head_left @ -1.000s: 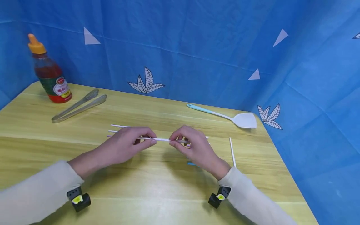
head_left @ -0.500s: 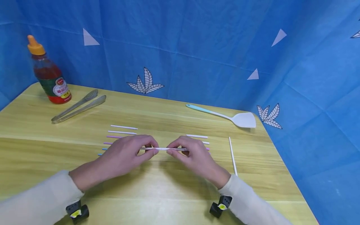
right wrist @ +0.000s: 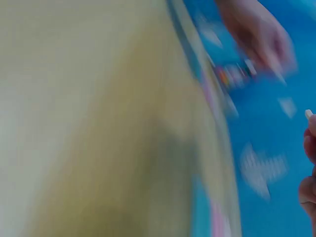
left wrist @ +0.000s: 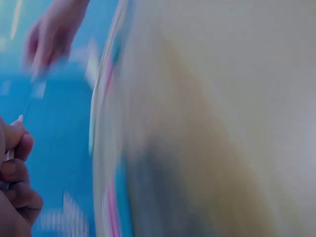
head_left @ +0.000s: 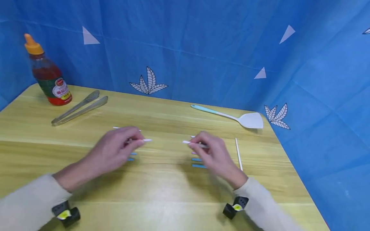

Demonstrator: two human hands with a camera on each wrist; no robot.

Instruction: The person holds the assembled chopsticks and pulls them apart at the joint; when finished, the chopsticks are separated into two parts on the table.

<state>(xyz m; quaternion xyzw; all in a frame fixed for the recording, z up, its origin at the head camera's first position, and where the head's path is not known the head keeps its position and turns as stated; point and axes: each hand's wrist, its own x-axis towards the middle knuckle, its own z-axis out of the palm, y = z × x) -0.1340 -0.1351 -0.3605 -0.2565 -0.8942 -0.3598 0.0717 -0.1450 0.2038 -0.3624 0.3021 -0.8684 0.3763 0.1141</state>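
Observation:
In the head view my left hand (head_left: 114, 149) pinches a short white stick piece (head_left: 148, 140) between thumb and fingertips. My right hand (head_left: 215, 155) likewise pinches another white stick piece (head_left: 185, 141), its end facing the first across a gap. Both hands are above the table (head_left: 162, 186). Beneath the left hand, ends of short sticks, including a blue stick (head_left: 131, 159), stick out. Under the right hand lies a similar row with a blue stick (head_left: 198, 166) and a pink one; the hands hide much of both rows. The wrist views are blurred.
A longer white stick (head_left: 238, 154) lies right of the right hand. At the back are a white spatula (head_left: 251, 120) with a light blue handle, metal tongs (head_left: 79, 109) and a red sauce bottle (head_left: 52, 81). A blue curtain (head_left: 185, 54) stands behind the table.
Half a second ago both hands held one white stick together, its middle between their fingertips. Now it is in two pieces, and the hands have moved apart to left and right.

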